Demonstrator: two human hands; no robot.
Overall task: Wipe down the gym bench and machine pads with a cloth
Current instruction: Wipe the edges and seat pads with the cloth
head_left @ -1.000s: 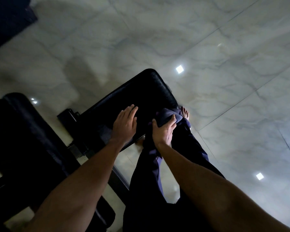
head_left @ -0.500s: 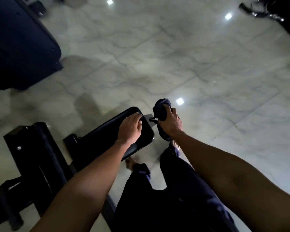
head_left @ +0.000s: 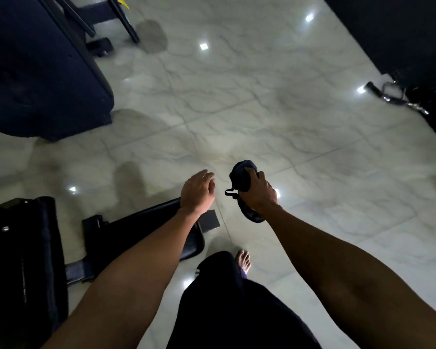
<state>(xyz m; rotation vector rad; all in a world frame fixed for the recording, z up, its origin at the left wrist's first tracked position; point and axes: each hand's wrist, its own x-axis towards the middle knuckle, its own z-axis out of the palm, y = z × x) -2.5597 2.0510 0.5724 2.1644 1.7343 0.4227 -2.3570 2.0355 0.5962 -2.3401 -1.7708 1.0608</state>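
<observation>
Marble floor gleams below; my right hand (head_left: 258,195) grips the bunched cloth (head_left: 241,178), ready for wiping, while my left hand (head_left: 198,192) hovers apart, fingers relaxed and empty, over the bench pad (head_left: 136,229).

Under you is a shiny, pale marble tile floor (head_left: 262,109) with small white spots of light on it. At 7 o'clock a long black padded bench (head_left: 136,230) stands on it, and beside that, at 8 o'clock, a thick black padded post (head_left: 28,248). At 10 o'clock a big dark blue padded machine block (head_left: 35,71) rests on the tiles, with thin black metal legs (head_left: 98,45) at 11 o'clock. At 2 o'clock a shiny metal handle with a black grip (head_left: 388,95) lies on the floor. Your bare foot (head_left: 244,260) stands on the tiles at 6 o'clock.
</observation>
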